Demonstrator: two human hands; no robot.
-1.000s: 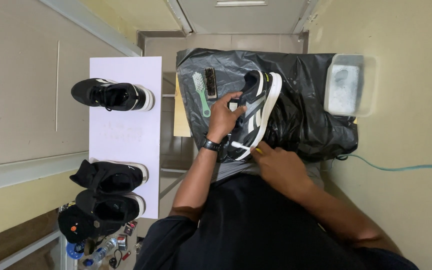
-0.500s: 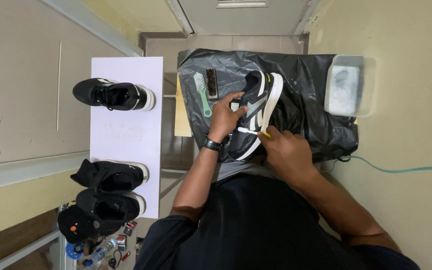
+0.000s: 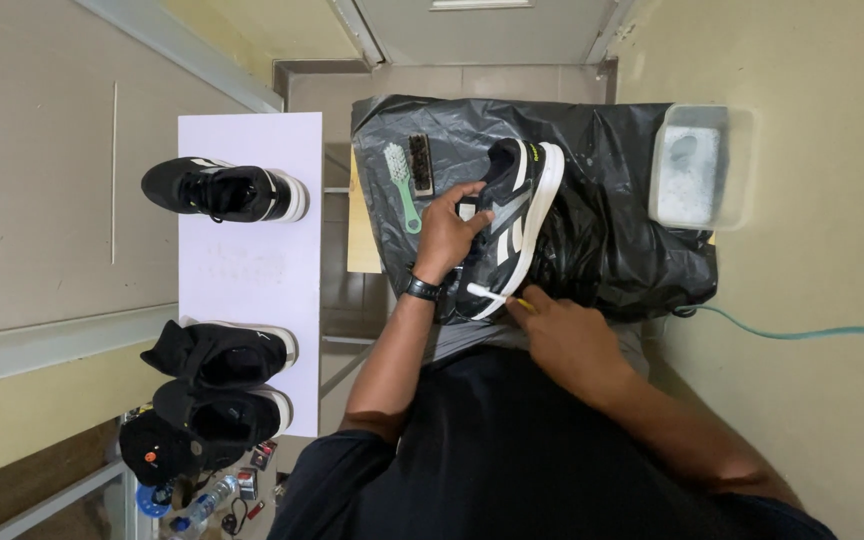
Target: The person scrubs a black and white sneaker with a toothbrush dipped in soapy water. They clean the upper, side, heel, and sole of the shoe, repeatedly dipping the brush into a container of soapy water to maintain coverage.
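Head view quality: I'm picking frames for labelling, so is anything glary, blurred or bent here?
Head view: even indoor light, soft shadows; faint sheen on the black plastic sheet; wide-angle lens bends the wall edges; the small brush in the right hand is slightly soft; left hand and shoe are sharp.

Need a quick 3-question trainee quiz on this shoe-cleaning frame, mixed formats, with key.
1. True or false: the left hand rests on the black-and-white shoe lying on the black plastic sheet.
2. What does the right hand hold? A) a sponge B) a small white-headed brush C) a cloth
3. Fill in: the green-handled brush lies beside a ____ brush.

Key: 1 true; 2 B; 3 dark-bristled.
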